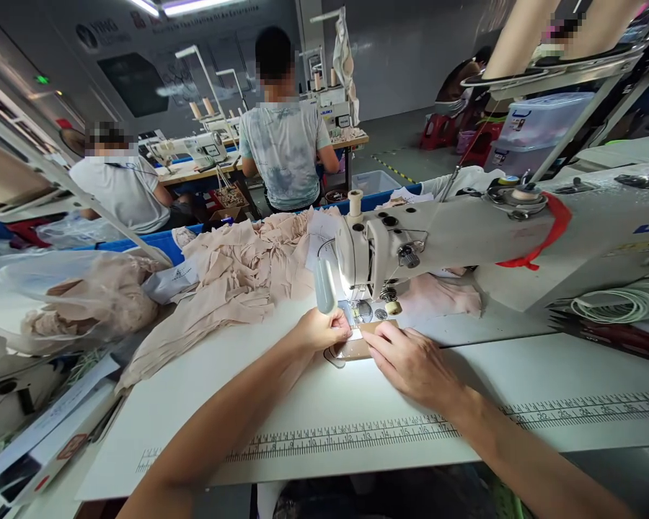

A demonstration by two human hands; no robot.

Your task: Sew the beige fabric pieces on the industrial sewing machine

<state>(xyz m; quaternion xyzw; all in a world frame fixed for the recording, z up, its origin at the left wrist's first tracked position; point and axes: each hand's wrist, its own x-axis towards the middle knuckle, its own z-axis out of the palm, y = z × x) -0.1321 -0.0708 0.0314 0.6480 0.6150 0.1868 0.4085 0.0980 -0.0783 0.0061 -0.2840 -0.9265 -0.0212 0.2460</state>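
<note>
**A:** So what's under the needle?

**B:** Small tan fabric piece [352, 351], smooth and shiny, lying flat on the white table [324, 404] right below the white sewing machine [465, 238] head. Left hand [321, 331] is curled, pinching its left end — right hand [411, 364] is open, fingers pressing it flat.

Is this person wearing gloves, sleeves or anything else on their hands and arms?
No. The left hand and right hand are bare: no gloves, and no rings, watch or bracelet that I can see. Both forearms are uncovered as far as the picture shows; no sleeve comes into view.
</note>
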